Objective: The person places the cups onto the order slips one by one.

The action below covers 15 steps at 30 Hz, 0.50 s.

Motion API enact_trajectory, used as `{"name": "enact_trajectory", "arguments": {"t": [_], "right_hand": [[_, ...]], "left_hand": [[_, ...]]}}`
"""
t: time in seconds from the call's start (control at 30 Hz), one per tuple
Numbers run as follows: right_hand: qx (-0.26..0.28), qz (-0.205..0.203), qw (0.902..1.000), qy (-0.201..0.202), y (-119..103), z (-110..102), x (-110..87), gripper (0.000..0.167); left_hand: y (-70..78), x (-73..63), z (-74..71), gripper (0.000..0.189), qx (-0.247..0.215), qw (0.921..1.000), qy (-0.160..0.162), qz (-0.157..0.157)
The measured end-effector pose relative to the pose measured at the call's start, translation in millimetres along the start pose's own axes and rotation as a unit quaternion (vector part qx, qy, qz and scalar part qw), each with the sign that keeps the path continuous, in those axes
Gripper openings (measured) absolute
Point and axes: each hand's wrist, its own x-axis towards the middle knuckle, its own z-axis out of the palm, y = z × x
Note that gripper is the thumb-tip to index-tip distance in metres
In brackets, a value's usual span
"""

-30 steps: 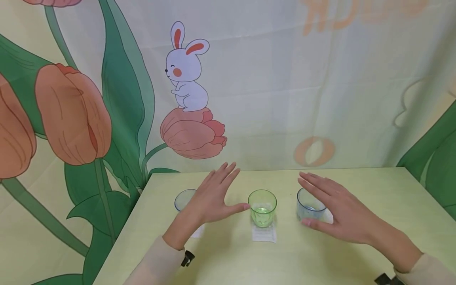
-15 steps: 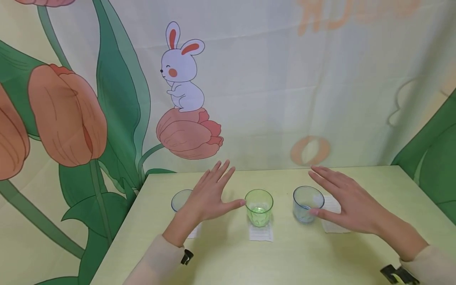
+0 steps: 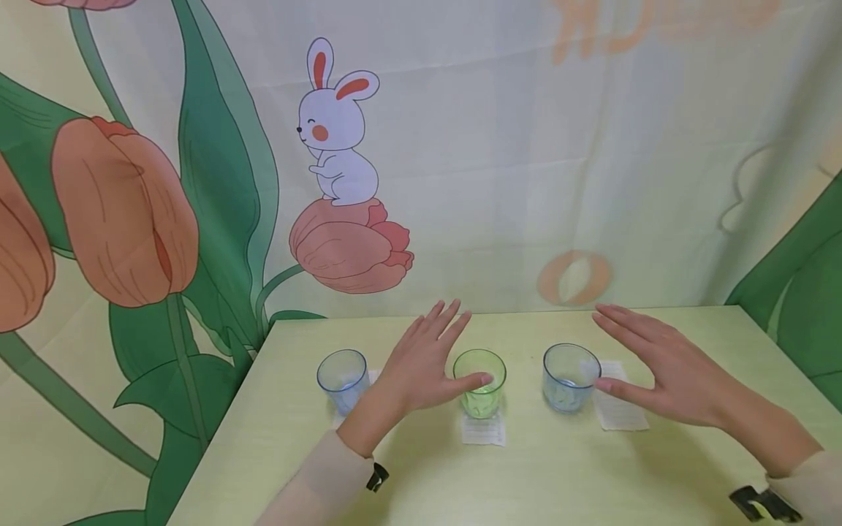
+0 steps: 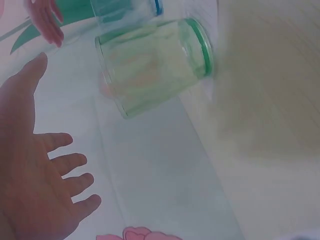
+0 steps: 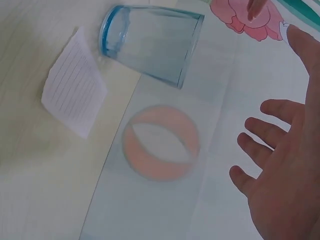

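Note:
Three clear tumblers stand upright in a row on the table. My left hand (image 3: 421, 369), fingers straight and thumb spread, hovers between the left blue glass (image 3: 342, 371) and the green glass (image 3: 482, 403). Its thumb overlaps the green one in the head view; the left wrist view shows a gap between the hand (image 4: 40, 170) and that glass (image 4: 150, 67). Beyond the right blue glass (image 3: 567, 383), my right hand (image 3: 667, 372) is held up with fingers extended. In the right wrist view this hand (image 5: 285, 160) is apart from the glass (image 5: 150, 45). Neither hand holds anything.
A lined paper slip (image 3: 621, 409) lies beside the right blue glass. Another slip (image 3: 483, 432) lies at the green glass's base, and a third (image 3: 373, 375) is mostly hidden by my left hand. Behind the pale table (image 3: 526, 482) hangs a printed curtain (image 3: 480, 183).
My left hand has shifted right, uncovering the left blue glass and coming in front of the green one. My right hand has moved right, away from the right blue glass, exposing the paper slip.

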Motion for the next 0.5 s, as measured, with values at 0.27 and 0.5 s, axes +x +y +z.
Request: {"name": "enact_trajectory", "arguments": {"t": [0.27,0.5], "right_hand": [[-0.006,0.017,0.9997,-0.016,13.3,-1.7,-14.6,0.092],[-0.015,0.036,0.9990,-0.023,25.4,-0.9,-26.9,0.088]], "left_hand": [[41.1,24.6,15.0,0.107,0.029,0.9987,0.001,0.041],[83.5,46.3,32.3,0.109,0.068,0.9942,0.017,0.082]]}}
